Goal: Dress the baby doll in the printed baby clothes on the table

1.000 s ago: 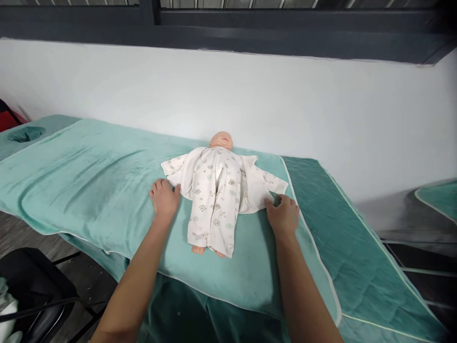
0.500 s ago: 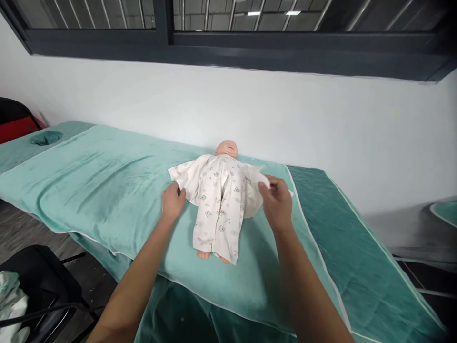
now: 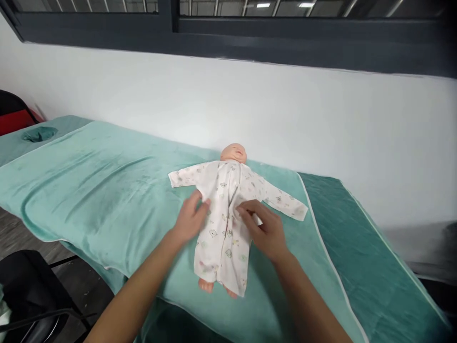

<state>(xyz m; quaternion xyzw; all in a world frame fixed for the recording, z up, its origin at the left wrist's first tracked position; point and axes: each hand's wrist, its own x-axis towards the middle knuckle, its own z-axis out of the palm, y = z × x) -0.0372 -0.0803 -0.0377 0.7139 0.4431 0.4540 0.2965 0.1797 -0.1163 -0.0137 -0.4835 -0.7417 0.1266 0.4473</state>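
A plush, velvety teal towel (image 3: 89,186) is lying smooth over the padded table (image 3: 360,247), its white piped edge curving off the near side, and a darker quilted cover is showing at the right. On the towel, close to the white wall (image 3: 250,105), a small baby doll (image 3: 233,153) is lying on its back, head toward the wall, two bare feet poking out below. It is wearing a soft white cotton romper (image 3: 224,224) dotted with tiny green and grey prints, sleeves spread flat to both sides.

The left hand (image 3: 191,220) is resting open against the romper's left flank, fingers loosely spread, gripping nothing. The right hand (image 3: 264,228) is lying over the doll's belly, fingertips pinching the fabric at the front opening.

Half a second ago the right-side panel was being held up, folded back in the right hand; now it is lying closed across the chest, the sleeve stretched out, and both hands are sitting nearer the middle.
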